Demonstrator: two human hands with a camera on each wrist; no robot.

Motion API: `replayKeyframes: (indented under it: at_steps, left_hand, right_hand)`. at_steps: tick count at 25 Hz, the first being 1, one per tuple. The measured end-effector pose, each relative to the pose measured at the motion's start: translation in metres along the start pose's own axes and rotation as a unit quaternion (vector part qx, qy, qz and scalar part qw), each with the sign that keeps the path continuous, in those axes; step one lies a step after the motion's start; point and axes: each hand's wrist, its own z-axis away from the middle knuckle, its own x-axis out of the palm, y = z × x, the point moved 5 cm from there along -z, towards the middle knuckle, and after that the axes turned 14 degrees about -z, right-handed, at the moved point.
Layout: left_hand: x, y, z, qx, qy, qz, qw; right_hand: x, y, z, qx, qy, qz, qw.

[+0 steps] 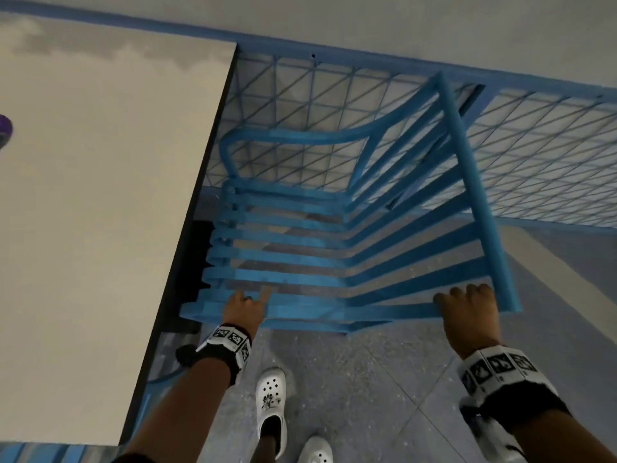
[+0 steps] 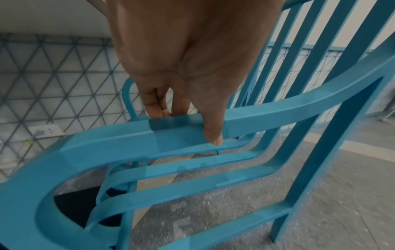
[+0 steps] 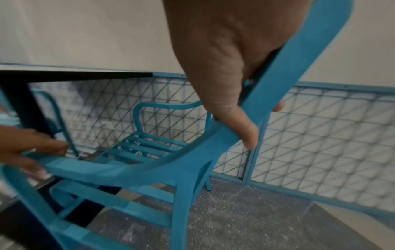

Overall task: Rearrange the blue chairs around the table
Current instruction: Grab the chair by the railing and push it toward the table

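Nearest to the camera, two white clogs [image 1: 271, 401] stand on the grey speckled floor [image 1: 384, 379]. Both wrists wear bands [image 1: 227, 342] with black-and-white square markers; no readable writing is on them.

The left hand [image 1: 245, 307] holds the near armrest [image 2: 162, 128] of the blue chair [image 1: 300, 248]. In the left wrist view its fingers go over the far side of the armrest and the thumb [image 2: 210, 128] lies across the near side, so the hand grips it. The forearm comes up from the lower left.

The right hand [image 1: 469, 312] grips the near end of the chair's backrest, with the fingers curled over the frame [image 3: 275, 88] and the thumb [image 3: 245, 128] pressed on the side facing the wrist camera. Its forearm comes up from the lower right.

The chair stands on the floor just beside the right edge of the pale table [image 1: 100, 195]. Its seat slats run from the table side toward the backrest, its front points to the table and reaches the dark table edge, and the backrest is on the side away from the table.

Behind the chair, a blue-framed wire mesh panel [image 1: 334, 95] runs along the white wall. A purple object [image 1: 5, 128] lies at the left edge of the table, cut off by the picture.
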Motion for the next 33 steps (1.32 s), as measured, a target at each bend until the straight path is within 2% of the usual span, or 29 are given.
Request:
replayKeyframes:
  at_steps: [2,6,9,12,16,19,22,24,28,31,33]
  left_hand:
    - [0.003,-0.008,0.005,0.0,0.016,0.007,1.0]
    - [-0.004,-0.012,0.006,-0.002,-0.024,0.001,1.0]
    - [0.001,-0.015,0.007,0.022,-0.051,0.001,0.998]
    - [0.018,-0.022,0.017,-0.022,-0.076,0.062,0.995]
    - [0.036,-0.024,0.025,-0.012,-0.056,0.075,0.996]
    - [0.039,-0.024,0.019,-0.005,-0.026,0.045,0.999]
    - [0.018,-0.027,0.013,-0.01,-0.007,0.002,1.0]
    - [0.008,-0.026,0.016,-0.004,-0.03,-0.01,1.0]
    - [0.012,-0.031,0.013,-0.033,-0.047,-0.028,0.998]
    - [0.017,-0.019,0.022,-0.065,-0.036,0.0,0.997]
    - [0.025,-0.001,0.061,-0.052,-0.044,0.061,0.996]
  right_hand:
    - [-0.001,-0.009,0.004,-0.032,0.032,-0.012,0.999]
    - [-0.003,-0.008,-0.01,-0.031,0.086,-0.015,0.996]
    - [-0.002,-0.01,-0.016,-0.058,0.092,0.004,0.994]
    - [-0.003,-0.017,0.002,-0.09,0.095,-0.007,0.991]
    - [0.007,-0.023,0.037,-0.089,0.075,-0.009,0.993]
    - [0.009,-0.018,0.034,-0.063,0.072,-0.005,0.995]
    - [0.004,-0.021,0.025,-0.048,0.051,-0.006,0.998]
    - [0.007,-0.02,0.032,-0.051,0.045,-0.008,0.998]
    - [0.001,-0.025,0.023,-0.076,0.068,-0.007,0.995]
    - [0.01,-0.026,0.009,-0.059,0.016,-0.009,0.998]
    - [0.013,-0.026,0.02,-0.059,0.018,0.022,0.998]
